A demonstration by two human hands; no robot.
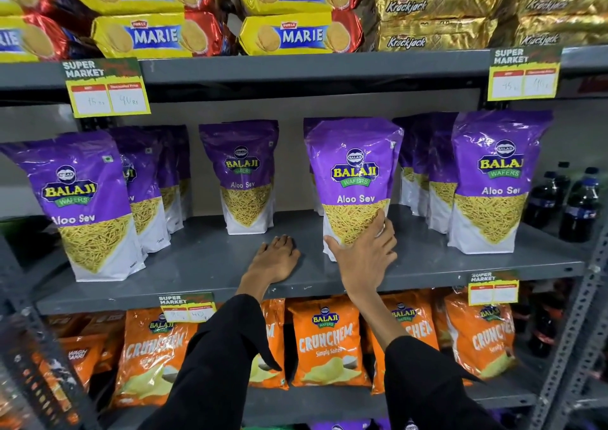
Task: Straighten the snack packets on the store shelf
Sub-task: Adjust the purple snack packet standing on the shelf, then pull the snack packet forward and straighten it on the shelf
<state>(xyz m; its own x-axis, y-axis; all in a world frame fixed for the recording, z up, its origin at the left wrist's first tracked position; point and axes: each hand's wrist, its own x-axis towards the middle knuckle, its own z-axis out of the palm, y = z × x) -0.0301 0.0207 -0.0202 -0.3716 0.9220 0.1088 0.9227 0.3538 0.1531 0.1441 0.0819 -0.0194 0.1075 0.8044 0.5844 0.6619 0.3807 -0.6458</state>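
Note:
Purple Balaji Aloo Sev packets stand upright on the grey middle shelf (197, 265). My right hand (365, 255) grips the bottom of the front centre-right packet (353, 173), thumb on its left edge and fingers across its lower front. My left hand (274, 260) lies palm down on the bare shelf, fingers slightly curled, holding nothing. A smaller-looking packet (245, 176) stands further back, just beyond my left hand. A front packet (85, 206) stands at the left and another (493, 179) at the right, each with more packets behind it.
Marie biscuit packs (158, 35) and gold Krackjack packs (437, 38) fill the shelf above. Orange Crunchem packets (329, 341) sit on the shelf below. Dark drink bottles (579, 206) stand at the far right. Price tags (108, 91) hang from the shelf edges.

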